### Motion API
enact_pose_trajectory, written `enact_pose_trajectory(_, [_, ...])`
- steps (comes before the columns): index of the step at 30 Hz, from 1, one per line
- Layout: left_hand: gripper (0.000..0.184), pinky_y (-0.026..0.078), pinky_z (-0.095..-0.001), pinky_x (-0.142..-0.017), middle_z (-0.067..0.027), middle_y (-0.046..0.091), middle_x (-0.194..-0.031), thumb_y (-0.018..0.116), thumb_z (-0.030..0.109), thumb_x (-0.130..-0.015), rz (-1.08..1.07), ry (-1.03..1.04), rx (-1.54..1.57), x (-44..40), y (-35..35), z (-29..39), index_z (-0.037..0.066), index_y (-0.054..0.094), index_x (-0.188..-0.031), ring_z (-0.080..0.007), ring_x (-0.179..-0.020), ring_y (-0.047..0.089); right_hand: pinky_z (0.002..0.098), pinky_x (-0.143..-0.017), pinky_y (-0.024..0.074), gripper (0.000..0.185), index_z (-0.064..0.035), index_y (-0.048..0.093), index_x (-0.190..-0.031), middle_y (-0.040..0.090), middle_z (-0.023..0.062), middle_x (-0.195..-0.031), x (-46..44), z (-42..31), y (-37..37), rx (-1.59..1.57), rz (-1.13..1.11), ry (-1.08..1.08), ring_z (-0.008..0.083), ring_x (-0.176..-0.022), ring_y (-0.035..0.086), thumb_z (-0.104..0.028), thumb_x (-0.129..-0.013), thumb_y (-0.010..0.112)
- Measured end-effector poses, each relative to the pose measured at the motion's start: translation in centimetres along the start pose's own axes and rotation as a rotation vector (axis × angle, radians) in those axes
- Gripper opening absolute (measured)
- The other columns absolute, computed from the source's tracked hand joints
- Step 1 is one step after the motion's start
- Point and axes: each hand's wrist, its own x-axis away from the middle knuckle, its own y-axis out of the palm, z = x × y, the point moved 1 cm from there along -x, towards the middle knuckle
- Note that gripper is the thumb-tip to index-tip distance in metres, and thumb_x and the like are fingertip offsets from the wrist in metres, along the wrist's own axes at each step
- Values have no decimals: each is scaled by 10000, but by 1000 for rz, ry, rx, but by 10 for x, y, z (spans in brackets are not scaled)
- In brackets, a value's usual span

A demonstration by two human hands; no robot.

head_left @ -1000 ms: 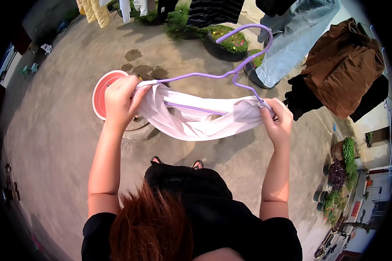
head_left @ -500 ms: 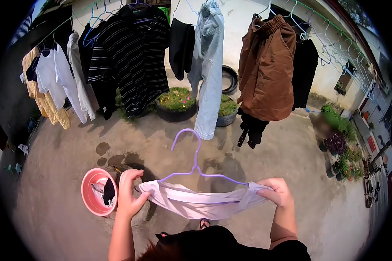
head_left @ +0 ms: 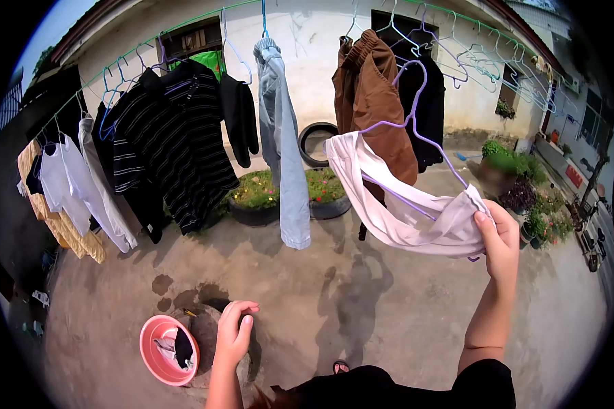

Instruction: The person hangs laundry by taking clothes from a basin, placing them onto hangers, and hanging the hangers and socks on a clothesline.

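A pale pink garment point(head_left: 416, 235) hangs by its edges across a purple clothes hanger point(head_left: 411, 117), tilted down toward the right. My right hand point(head_left: 501, 238) is closed on the garment's right corner, with the thumb on the cloth at the hanger's end. Apart from it, my left hand point(head_left: 235, 334) is open and empty, fingers stretched to the right, above the ground near a pink basin point(head_left: 148, 354). Behind the held hanger, brown shorts point(head_left: 378, 102) hang on the line, partly covered by the garment.
A green clothesline point(head_left: 242, 6) crosses overhead, bearing a black striped shirt point(head_left: 177, 143), light blue jeans point(head_left: 283, 136) and several bare hangers point(head_left: 488, 68). White and dark cloth lies in the basin. Tyre planters point(head_left: 256, 213) stand by the wall; potted plants point(head_left: 535, 225) are at right.
The garment and hanger have risen to the right, toward the clothesline, in my right hand. My left hand has let go of the garment's left corner. The view has shifted.
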Motion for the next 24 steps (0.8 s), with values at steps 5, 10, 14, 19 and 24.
enact_pose_trajectory(5, [179,457,-334,-785,-113,633,-858,520,90,-845,57,-13,-11,12,-3,1,-7,609,-965,-250,-839,596,230,-662,430,208,38,630,-1020,630,12,-797,-95,-1,50,129,100,-291,56,-732,523,-113,-920,528])
enact_pose_trajectory(10, [128,472,-306,-741,-121,646,-825,521,40,-856,214,-129,-15,45,-19,0,-29,620,-898,-216,-778,619,394,-685,480,236,33,624,-999,633,247,-812,-183,-28,108,382,214,-505,381,-760,632,-150,-890,522])
enact_pose_trajectory(14, [122,473,-286,-710,-111,646,-804,517,31,-870,344,-245,-69,80,-36,-1,-33,619,-890,-180,-755,614,458,-765,493,259,40,625,-945,640,256,-860,-261,-38,157,514,343,-591,421,-848,616,-167,-883,482])
enact_pose_trajectory(19, [155,428,-236,-687,-54,593,-745,472,22,-899,484,-364,-116,116,-52,9,-35,615,-878,-114,-731,555,469,-795,489,267,50,624,-912,627,285,-902,-342,-40,209,618,403,-540,429,-867,611,-151,-876,451])
enact_pose_trajectory(24, [164,430,-235,-664,-48,590,-728,474,19,-914,553,-455,-111,133,-62,10,-35,618,-860,-105,-704,551,484,-792,500,239,28,618,-946,647,265,-941,-363,-21,251,672,350,-370,426,-901,628,-136,-854,470])
